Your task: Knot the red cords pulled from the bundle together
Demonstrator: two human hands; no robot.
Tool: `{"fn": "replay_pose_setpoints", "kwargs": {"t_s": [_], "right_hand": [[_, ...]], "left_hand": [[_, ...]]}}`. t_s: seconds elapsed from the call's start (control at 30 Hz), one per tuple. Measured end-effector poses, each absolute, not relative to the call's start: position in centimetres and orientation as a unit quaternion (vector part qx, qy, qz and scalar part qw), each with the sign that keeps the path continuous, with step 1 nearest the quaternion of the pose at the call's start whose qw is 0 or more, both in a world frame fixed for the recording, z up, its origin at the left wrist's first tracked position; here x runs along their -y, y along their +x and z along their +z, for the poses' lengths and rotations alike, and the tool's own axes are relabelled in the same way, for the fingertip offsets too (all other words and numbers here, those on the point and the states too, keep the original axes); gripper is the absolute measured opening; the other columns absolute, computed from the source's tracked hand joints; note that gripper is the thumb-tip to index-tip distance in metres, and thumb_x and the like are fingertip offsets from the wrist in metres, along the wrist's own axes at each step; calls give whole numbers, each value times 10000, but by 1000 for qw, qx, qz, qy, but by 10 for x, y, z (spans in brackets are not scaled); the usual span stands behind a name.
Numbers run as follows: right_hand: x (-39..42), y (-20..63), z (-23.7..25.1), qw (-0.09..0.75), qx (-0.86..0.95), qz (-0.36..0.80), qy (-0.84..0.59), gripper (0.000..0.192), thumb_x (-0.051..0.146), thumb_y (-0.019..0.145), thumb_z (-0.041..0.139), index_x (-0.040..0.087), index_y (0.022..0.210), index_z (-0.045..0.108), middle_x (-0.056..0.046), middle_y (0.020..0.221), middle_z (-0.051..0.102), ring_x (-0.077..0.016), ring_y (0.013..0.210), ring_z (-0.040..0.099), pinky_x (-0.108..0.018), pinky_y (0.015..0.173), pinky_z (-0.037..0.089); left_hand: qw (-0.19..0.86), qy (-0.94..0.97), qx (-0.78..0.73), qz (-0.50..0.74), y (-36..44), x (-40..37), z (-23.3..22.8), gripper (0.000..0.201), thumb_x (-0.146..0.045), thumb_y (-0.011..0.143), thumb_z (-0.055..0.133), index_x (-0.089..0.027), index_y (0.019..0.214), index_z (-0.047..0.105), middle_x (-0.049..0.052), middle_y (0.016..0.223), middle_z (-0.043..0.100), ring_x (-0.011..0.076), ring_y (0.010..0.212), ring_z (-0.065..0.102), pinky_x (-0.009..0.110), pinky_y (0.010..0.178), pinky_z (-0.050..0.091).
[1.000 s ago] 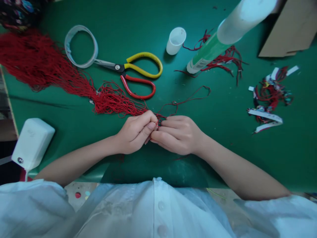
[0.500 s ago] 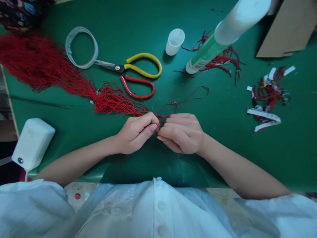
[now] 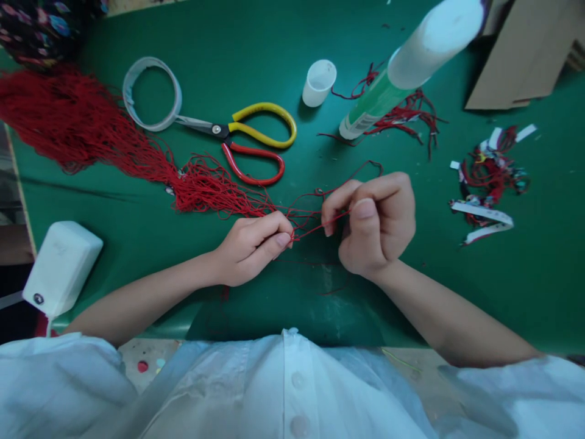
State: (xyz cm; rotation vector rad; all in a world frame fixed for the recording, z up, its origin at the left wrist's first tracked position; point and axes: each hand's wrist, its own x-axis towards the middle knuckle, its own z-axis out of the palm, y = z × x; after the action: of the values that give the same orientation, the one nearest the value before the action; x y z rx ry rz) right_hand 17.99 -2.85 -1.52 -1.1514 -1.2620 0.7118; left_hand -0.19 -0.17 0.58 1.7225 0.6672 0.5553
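Observation:
My left hand [image 3: 258, 247] pinches red cords between thumb and forefinger, at the end of a long bundle of red cord [image 3: 208, 189] that trails away to the upper left. My right hand [image 3: 375, 222] is closed on a red cord [image 3: 320, 227], which runs taut from the left fingertips to the right thumb and forefinger. Other thin strands pass behind the right fingers, and one loops out above them. What lies inside the left pinch is hidden by the fingers.
Scissors [image 3: 262, 125] with yellow and red handles touch a roll of tape [image 3: 176, 110]. A white cup [image 3: 319, 84], a tall glue bottle [image 3: 379, 97], cord scraps [image 3: 415, 119], a tangle with white strips [image 3: 491, 177], cardboard [image 3: 512, 61] and a white device [image 3: 61, 265] surround the work area.
My right hand has moved away from the left, to the right and up, turning and drawing a red cord tight. My left hand has stayed nearly in place.

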Motion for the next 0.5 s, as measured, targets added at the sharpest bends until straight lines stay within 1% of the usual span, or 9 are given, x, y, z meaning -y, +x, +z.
{"fn": "replay_pose_setpoints", "kwargs": {"t_s": [0.13,0.2,0.23,0.3,0.37,0.43,0.5], "right_hand": [[20,180,-6,641,437,427,-464,239,419,926,473,255,799,353,10,715,652,-94,322,383,-270,316,270],[17,182,-4,636,415,475,-444,224,407,941,445,260,812,335,38,657,617,-93,300,340,-265,318,254],[15,182,-4,635,417,478,-441,215,396,952,423,262,815,327,61,593,563,-94,300,320,-258,327,249],[13,182,-6,643,441,439,-448,195,364,975,379,263,816,329,92,497,410,-98,322,294,-245,353,244],[12,181,-9,662,477,374,-441,178,326,986,369,260,820,363,98,482,278,-94,345,265,-239,376,237],[12,181,-13,673,502,316,-442,162,325,985,383,254,842,414,91,510,237,-86,358,250,-244,392,241],[13,184,-19,661,519,269,-471,192,394,982,378,249,892,467,75,536,293,-87,371,289,-260,404,276]], "left_hand": [[560,743,-285,229,-1,1,7,199,-269,961,423,-165,824,523,-38,576,511,62,501,482,188,513,391],[558,747,-283,225,-1,0,8,202,-266,961,422,-164,821,525,-37,577,516,62,505,486,188,519,395],[557,749,-282,224,-1,0,8,199,-260,960,423,-164,819,525,-38,577,515,61,506,486,187,521,396],[554,751,-279,226,-1,0,7,185,-242,957,429,-163,819,523,-45,574,505,55,503,481,181,526,395],[553,751,-276,232,-1,0,7,169,-226,953,438,-163,819,519,-54,569,488,48,498,470,172,526,390],[554,750,-273,238,-1,1,6,161,-217,951,443,-162,817,513,-58,569,478,42,491,458,166,519,383],[556,747,-272,241,-2,1,6,162,-213,950,443,-161,811,508,-58,570,477,39,482,446,162,507,375]]}}
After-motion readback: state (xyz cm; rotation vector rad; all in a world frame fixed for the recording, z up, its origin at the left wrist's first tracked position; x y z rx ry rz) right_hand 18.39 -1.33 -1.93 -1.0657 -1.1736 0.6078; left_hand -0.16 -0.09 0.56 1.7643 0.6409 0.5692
